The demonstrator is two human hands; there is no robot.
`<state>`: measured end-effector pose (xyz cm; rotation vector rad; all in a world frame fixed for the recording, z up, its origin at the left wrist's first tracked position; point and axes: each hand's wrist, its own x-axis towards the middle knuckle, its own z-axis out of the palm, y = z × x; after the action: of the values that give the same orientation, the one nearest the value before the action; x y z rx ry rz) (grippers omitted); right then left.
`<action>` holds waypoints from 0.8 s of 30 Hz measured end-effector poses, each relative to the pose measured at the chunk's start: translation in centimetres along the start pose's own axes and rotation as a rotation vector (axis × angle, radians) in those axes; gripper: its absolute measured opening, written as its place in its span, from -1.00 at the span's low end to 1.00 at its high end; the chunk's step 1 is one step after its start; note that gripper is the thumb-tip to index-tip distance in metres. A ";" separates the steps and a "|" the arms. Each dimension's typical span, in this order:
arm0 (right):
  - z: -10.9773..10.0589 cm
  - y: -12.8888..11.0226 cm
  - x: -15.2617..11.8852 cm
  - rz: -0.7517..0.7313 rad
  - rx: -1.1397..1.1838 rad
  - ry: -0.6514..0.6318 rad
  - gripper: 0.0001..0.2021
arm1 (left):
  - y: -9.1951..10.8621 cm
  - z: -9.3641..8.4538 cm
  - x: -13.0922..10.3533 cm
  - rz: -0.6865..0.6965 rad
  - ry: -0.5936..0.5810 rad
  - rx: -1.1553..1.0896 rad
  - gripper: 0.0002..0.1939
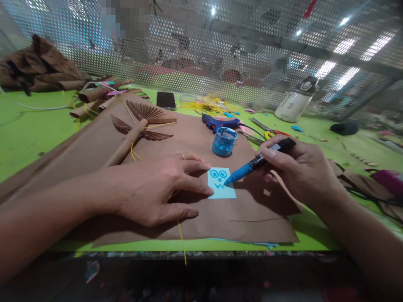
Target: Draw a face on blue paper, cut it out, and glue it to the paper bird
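Two bare hands in head view, apart from each other. Left hand (157, 191) comes in from lower left, palm down, low over the large brown kraft-paper sheet (192, 142); fingers spread, not closed on anything. Its index and middle fingertips touch the left edge of the small square light-blue paper card (225, 194); thumb is apart from the card, nearer the camera. Thin gold-coloured ring on one finger.

Right hand (292, 165) comes in from lower right, wrist bent inward, fingers curled, thumb and fingers pinched on the blue-and-black cylindrical paint marker (244, 170). Marker is tilted, tip down-left at the card, by the zigzag mouth of a blue drawn face with two ringed eyes and a nose dot.

Card lies flat on the brown sheet, between the hands. Small round blue-smeared paint jar (223, 147) stands open just beyond it. Dark-blue plastic glue gun (220, 123) lies behind jar. Brown paper tube with pleated fans (130, 140) lies beyond left hand, yellow strings on it. Black rectangular phone (166, 100), loose yellow strands (206, 104) and white black-capped bottle (292, 102) are farther back on the bright-green tabletop (28, 123).
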<state>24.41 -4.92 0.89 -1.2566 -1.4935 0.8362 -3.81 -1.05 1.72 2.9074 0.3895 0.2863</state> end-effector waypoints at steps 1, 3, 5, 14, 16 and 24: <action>0.0 0.1 0.0 0.001 0.015 -0.002 -0.77 | 0.0 0.0 0.0 -0.004 -0.006 -0.003 -0.66; -0.1 0.1 -0.1 -0.004 0.031 -0.003 -0.78 | 0.0 0.0 0.0 -0.011 -0.012 -0.008 -0.66; -0.2 0.2 -0.2 -0.019 0.030 -0.001 -0.79 | 0.0 -0.1 0.0 -0.015 -0.015 -0.007 -0.66; 0.0 -0.9 -0.3 -0.139 -0.112 -0.007 -0.92 | 0.0 -0.3 0.1 0.007 -0.026 0.013 -0.67; -0.1 -1.0 -0.3 -0.148 -0.123 -0.025 -0.94 | 0.0 -0.3 0.1 0.004 -0.031 0.017 -0.66; -0.9 -0.6 0.0 -0.105 -0.051 -0.037 -0.97 | 0.0 -0.1 0.0 -0.001 -0.031 0.017 -0.66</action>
<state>25.11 -5.11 1.68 -1.1946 -1.6056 0.7602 -3.80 -0.97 1.84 2.9239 0.3902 0.2394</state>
